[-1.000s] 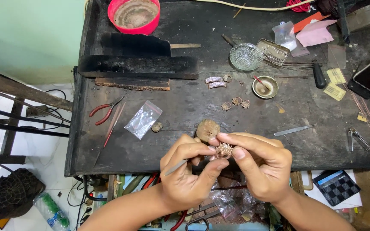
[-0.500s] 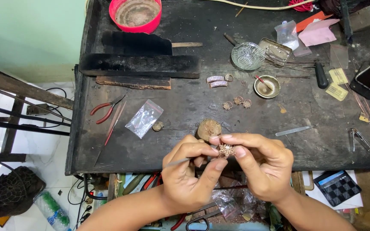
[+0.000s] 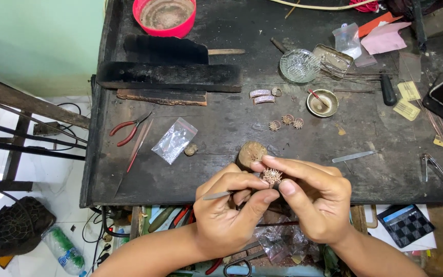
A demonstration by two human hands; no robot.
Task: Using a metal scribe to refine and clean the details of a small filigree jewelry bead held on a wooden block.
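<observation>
— What's lying past the fingers?

— A round wooden stub (image 3: 251, 152) right behind them on the table (image 3: 221, 128), three small ornaments (image 3: 285, 122) further back.

— And the piece itself?

— A spiky little gold ornament (image 3: 272, 176), pinched by the right hand (image 3: 316, 205); the left hand (image 3: 229, 213) grips a thin metal tool (image 3: 217, 195).

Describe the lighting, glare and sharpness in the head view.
Head view: soft, even light; the dark workbench reads clearly. Pale floor at left is washed out. Glare on the plastic bag. Both hands and the small spiky ornament are sharp, without motion blur.
</observation>
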